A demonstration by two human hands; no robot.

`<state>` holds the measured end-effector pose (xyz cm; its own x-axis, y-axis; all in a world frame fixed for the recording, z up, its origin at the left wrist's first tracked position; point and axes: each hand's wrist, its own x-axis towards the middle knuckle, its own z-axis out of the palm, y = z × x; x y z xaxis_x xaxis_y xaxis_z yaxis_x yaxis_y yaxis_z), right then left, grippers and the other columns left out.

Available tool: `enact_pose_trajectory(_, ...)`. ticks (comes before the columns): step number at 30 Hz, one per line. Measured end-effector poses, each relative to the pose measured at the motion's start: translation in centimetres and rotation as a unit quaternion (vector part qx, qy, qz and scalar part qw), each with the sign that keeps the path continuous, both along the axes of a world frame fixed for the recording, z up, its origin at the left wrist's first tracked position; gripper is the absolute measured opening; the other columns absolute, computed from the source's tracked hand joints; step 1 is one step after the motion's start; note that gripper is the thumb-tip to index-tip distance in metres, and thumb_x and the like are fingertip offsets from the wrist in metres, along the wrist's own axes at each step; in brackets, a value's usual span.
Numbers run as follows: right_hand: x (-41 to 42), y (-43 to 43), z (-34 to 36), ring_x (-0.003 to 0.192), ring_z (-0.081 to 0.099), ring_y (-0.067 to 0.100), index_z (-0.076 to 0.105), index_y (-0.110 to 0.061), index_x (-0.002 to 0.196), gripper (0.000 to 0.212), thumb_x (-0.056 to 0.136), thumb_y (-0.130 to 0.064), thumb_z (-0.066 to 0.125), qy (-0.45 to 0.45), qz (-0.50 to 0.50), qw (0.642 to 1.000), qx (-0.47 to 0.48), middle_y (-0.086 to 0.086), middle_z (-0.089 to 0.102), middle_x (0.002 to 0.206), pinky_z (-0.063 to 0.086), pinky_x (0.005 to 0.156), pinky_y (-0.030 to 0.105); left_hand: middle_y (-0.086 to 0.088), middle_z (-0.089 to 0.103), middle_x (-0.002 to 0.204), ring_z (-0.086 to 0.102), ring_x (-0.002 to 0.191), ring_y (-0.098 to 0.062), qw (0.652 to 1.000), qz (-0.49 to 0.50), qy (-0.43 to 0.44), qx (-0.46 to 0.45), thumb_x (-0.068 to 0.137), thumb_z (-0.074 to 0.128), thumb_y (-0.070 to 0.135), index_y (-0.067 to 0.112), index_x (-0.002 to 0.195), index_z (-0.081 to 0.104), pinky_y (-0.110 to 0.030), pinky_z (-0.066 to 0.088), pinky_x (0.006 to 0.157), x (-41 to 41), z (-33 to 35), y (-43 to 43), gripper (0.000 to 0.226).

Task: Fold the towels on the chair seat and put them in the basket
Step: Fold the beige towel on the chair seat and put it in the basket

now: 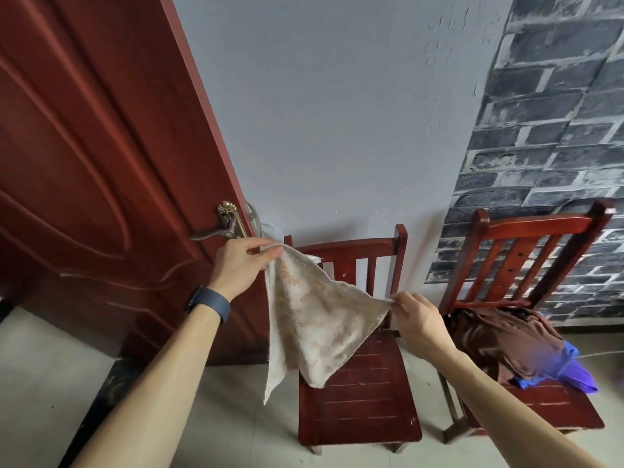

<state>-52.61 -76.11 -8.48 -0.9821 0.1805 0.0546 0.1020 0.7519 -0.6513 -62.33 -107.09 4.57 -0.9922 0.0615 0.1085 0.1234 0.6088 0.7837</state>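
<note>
Your left hand (241, 265) and right hand (417, 320) pinch the unfolded beige terry towel (314, 319) above the red wooden chair seat (364, 400); folding barely begun, no basket visible.

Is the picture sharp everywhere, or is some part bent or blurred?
Head view: wide-angle bending, the door leans strongly; soft even light; the beige towel between the left hand and the right hand is sharp; a smeared blurry patch lies on the brown cloth.

bare forearms, no sleeves; dark blue wristband (208, 303) on the left wrist
</note>
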Motion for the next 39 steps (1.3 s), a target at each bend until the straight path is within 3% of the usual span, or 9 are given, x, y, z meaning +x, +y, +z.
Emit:
enact_pose_trajectory(5,-1.2,-2.9,6.5,0.079,0.071,0.007,0.066,-0.044,0.098,0.026,0.099,-0.02,0.055,0.046,0.02,0.979,-0.195,-0.01,0.073,0.093,0.061,0.072,0.032,0.018,0.072,0.071,0.065,0.063,-0.001,0.997,-0.072,0.007,0.037,0.082,0.077,0.026,0.026,0.094,0.079,-0.019,0.053,0.072,1.3,0.0,2.8,0.013)
enact_pose_trajectory(11,-2.5,-5.5,11.1,0.083,0.073,0.015,0.074,-0.023,0.094,0.009,0.092,-0.018,0.066,0.032,0.113,0.95,-0.29,-0.006,0.076,0.092,0.06,0.081,0.039,0.008,0.077,0.087,0.072,0.087,-0.008,0.982,-0.129,-0.039,0.131,0.08,0.079,0.017,0.021,0.091,0.078,-0.022,0.055,0.081,1.4,1.8,7.7,0.012)
enact_pose_trajectory(17,-3.8,-3.5,13.4,0.08,0.073,0.025,0.071,-0.009,0.1,0.013,0.095,-0.018,0.064,0.077,0.036,0.942,-0.326,0.009,0.076,0.085,0.061,0.079,0.043,0.003,0.074,0.106,0.067,0.097,-0.017,0.942,-0.086,-0.106,0.307,0.08,0.068,0.024,0.026,0.106,0.072,-0.028,0.05,0.076,1.8,1.1,7.4,0.027)
enact_pose_trajectory(21,-5.1,-2.0,15.9,0.072,0.056,0.032,0.067,0.003,0.097,0.015,0.098,-0.01,0.06,0.05,0.029,0.883,-0.465,0.024,0.062,0.082,0.046,0.065,0.042,-0.004,0.061,0.129,0.056,0.113,-0.021,0.949,-0.101,-0.203,0.218,0.078,0.068,0.004,0.026,0.125,0.059,-0.026,0.049,0.08,2.9,-5.1,8.0,0.053)
enact_pose_trajectory(23,-6.0,-1.4,16.8,0.071,0.051,0.028,0.066,0.004,0.096,0.017,0.098,-0.011,0.057,0.043,0.029,0.868,-0.494,0.02,0.058,0.081,0.039,0.059,0.035,0.008,0.054,0.136,0.05,0.12,-0.015,0.95,-0.168,-0.236,0.114,0.075,0.08,0.034,0.036,0.135,0.049,-0.029,0.044,0.093,3.9,-7.2,9.3,0.068)
enact_pose_trajectory(27,-7.1,-0.2,18.3,0.063,0.053,0.014,0.062,0.004,0.087,0.021,0.099,-0.002,0.046,0.036,0.02,0.841,-0.539,0.01,0.058,0.07,0.045,0.055,0.021,0.017,0.062,0.119,0.06,0.104,-0.006,0.971,-0.182,-0.156,0.013,0.069,0.074,0.067,0.033,0.13,0.052,-0.026,0.051,0.087,5.0,-7.4,12.9,0.073)
enact_pose_trajectory(31,-8.0,1.2,18.1,0.08,0.049,0.024,0.066,0.007,0.108,0.027,0.088,-0.008,0.056,0.031,0.012,0.818,-0.575,0.023,0.052,0.097,0.041,0.066,0.026,0.011,0.07,0.081,0.065,0.073,-0.003,0.987,-0.15,-0.053,-0.009,0.079,0.071,0.055,0.023,0.099,0.067,-0.028,0.056,0.068,5.1,-6.8,15.9,0.038)
enact_pose_trajectory(35,-7.1,3.5,16.8,0.079,0.057,0.019,0.063,-0.004,0.097,0.009,0.093,-0.013,0.064,0.039,-0.075,0.765,-0.638,0.014,0.06,0.086,0.049,0.069,0.023,0.014,0.07,0.072,0.063,0.069,-0.002,0.986,-0.162,-0.039,0.007,0.081,0.07,0.043,0.024,0.08,0.071,-0.023,0.047,0.062,5.2,-6.5,17.3,0.019)
enact_pose_trajectory(39,-2.0,3.7,11.7,0.101,0.065,0.016,0.053,-0.015,0.129,0.064,0.084,-0.056,0.071,-0.023,-0.16,0.917,-0.364,-0.002,0.064,0.117,0.054,0.086,0.033,0.021,0.071,0.074,0.064,0.073,0.005,0.984,-0.144,-0.074,0.074,0.082,0.071,0.038,0.035,0.079,0.071,-0.016,0.044,0.062,5.0,-6.4,17.7,0.004)
